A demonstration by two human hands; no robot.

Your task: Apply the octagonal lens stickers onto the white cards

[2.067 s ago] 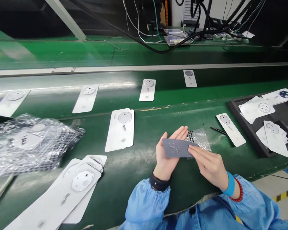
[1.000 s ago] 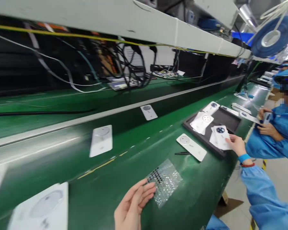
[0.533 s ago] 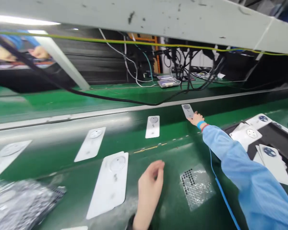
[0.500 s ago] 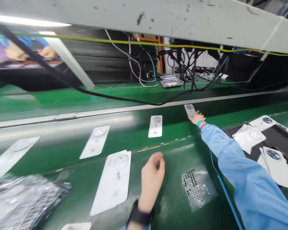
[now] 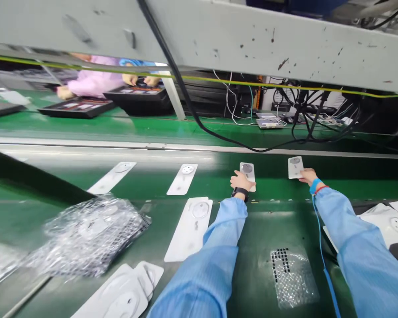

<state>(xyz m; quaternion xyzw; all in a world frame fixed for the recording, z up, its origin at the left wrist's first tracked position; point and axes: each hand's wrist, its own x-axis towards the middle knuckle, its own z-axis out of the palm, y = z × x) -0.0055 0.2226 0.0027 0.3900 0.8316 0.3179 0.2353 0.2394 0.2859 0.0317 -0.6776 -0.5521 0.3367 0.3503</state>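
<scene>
Pressing flat with the fingers close together, the left hand point(image 5: 242, 181) lies on the lower end of a white card point(image 5: 247, 168) with a round grey disc, out on the green conveyor belt point(image 5: 272, 185). The right hand point(image 5: 308, 175), its fingers also together and not clamped, touches the corner of a matching card point(image 5: 295, 167) just beside it. A black watch point(image 5: 239, 192) circles the left wrist, and a blue cord point(image 5: 322, 247) trails from the right sleeve. Nearer lie a bubble-wrap sheet point(image 5: 293, 278) dotted with black pieces, a larger white card point(image 5: 189, 229) and a bulging plastic bag point(image 5: 89, 236).
</scene>
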